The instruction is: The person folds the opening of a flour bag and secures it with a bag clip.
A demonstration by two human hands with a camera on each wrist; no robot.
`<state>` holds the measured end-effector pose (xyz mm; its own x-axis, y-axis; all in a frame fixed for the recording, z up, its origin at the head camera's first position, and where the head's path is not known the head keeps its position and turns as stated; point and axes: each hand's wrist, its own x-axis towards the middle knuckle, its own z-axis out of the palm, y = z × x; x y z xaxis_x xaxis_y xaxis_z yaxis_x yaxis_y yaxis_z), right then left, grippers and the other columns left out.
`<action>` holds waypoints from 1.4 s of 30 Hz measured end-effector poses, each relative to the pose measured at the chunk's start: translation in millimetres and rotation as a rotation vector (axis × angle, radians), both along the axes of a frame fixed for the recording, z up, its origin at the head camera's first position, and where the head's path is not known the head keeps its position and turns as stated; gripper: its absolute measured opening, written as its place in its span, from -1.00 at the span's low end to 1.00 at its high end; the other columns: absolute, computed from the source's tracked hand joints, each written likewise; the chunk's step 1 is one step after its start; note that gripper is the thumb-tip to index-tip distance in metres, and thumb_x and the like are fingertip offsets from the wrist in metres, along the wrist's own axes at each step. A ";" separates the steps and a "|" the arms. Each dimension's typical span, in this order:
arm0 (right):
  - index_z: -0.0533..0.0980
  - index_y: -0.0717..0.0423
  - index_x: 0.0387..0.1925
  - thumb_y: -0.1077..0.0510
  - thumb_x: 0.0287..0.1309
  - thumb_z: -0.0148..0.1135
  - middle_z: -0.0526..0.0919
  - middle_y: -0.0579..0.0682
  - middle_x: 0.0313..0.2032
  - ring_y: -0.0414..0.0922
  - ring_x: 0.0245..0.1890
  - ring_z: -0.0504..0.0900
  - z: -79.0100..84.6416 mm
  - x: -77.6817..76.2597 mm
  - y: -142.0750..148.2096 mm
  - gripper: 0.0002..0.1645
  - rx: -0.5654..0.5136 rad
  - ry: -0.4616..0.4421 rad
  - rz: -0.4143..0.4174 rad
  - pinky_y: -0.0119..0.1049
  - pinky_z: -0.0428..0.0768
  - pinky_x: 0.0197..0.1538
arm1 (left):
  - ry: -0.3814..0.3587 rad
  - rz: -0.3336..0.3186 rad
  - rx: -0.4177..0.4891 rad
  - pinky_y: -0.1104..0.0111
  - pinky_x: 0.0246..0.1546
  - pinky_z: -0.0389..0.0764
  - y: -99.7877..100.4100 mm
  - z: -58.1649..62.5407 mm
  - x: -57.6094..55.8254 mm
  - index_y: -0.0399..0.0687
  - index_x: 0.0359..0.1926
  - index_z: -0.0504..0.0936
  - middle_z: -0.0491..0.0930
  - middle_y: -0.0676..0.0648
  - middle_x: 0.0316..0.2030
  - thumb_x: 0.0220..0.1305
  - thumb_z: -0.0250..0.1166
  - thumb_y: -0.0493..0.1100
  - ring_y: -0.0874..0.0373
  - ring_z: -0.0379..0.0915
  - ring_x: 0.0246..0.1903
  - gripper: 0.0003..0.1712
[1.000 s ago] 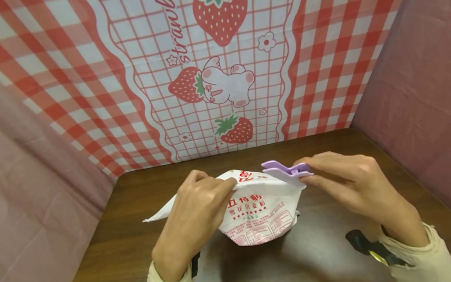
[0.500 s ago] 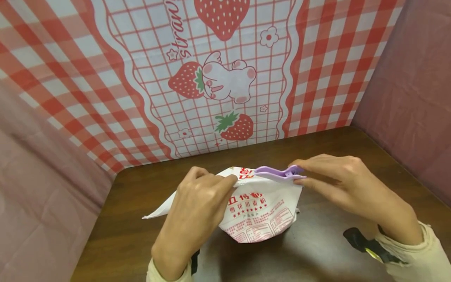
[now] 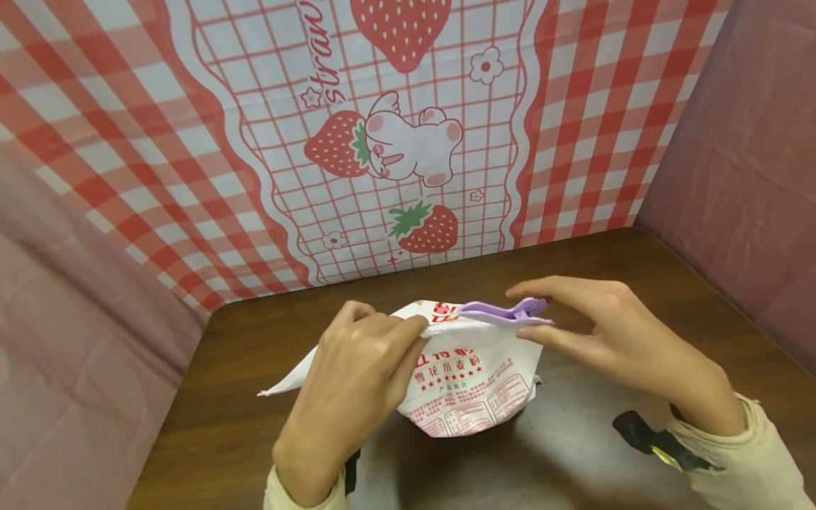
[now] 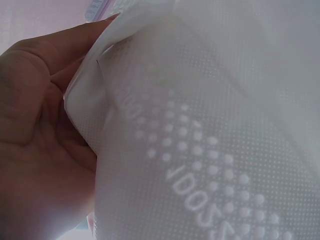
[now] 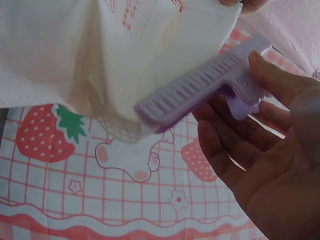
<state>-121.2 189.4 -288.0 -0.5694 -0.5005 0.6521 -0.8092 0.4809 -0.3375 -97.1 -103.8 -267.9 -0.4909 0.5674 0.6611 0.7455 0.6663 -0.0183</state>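
A white flour bag (image 3: 472, 397) with red print stands on the table in the head view, its top folded over. My left hand (image 3: 353, 379) pinches the folded top edge near its middle; in the left wrist view white woven cloth of the bag (image 4: 240, 115) hides part of that hand. A purple bag clip (image 3: 487, 313) sits across the right part of the fold. Around the clip's handle end my right hand (image 3: 605, 326) is spread, index finger above and thumb below. The right wrist view shows the ridged side of the clip (image 5: 200, 82), thumb tip right at it.
The brown wooden table (image 3: 229, 361) meets a strawberry-patterned cloth (image 3: 408, 163) at the back. Pink curtains (image 3: 739, 142) hang at both sides. A loose corner of the bag sticks out left of my left hand.
The purple clip has moved left along the fold with my right hand. My right fingers have since spread apart around its handles, and the clip stays on the bag. My left hand keeps its pinch.
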 end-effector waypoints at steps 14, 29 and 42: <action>0.66 0.09 -0.07 0.08 0.22 0.39 0.73 -0.16 -0.21 -0.35 -0.26 0.65 -2.9 0.4 -2.1 -0.72 -0.041 0.044 0.104 -0.57 0.57 -0.16 | -0.013 -0.004 0.006 0.28 -0.20 0.49 -1.3 0.2 -0.1 -0.11 -0.26 0.69 0.69 0.07 -0.47 0.23 0.37 -0.27 0.27 0.58 -0.49 -0.95; 0.66 0.24 -0.06 -0.06 0.41 0.12 0.74 -0.03 -0.17 -0.18 -0.22 0.70 -6.8 0.2 -10.2 -0.56 -0.027 0.171 0.156 -0.54 0.58 -0.09 | 0.033 -0.010 0.007 0.28 -0.23 0.50 3.0 0.8 -0.2 -0.13 -0.30 0.68 0.67 0.05 -0.52 0.23 0.38 -0.28 0.26 0.57 -0.52 -0.97; 0.67 0.22 -0.06 -0.05 0.38 0.19 0.74 -0.08 -0.17 -0.24 -0.23 0.68 -8.1 1.9 -13.7 -0.59 0.008 0.133 0.132 -0.53 0.58 -0.13 | 0.040 -0.006 0.017 0.26 -0.20 0.51 3.7 0.7 1.0 -0.17 -0.28 0.69 0.69 0.02 -0.49 0.22 0.39 -0.28 0.24 0.58 -0.52 -0.94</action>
<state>-119.4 175.6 -296.1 -0.4076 -0.5702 0.7133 -0.9026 0.3700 -0.2200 -96.1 -100.1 -267.2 -0.4605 0.5592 0.6894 0.7485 0.6621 -0.0371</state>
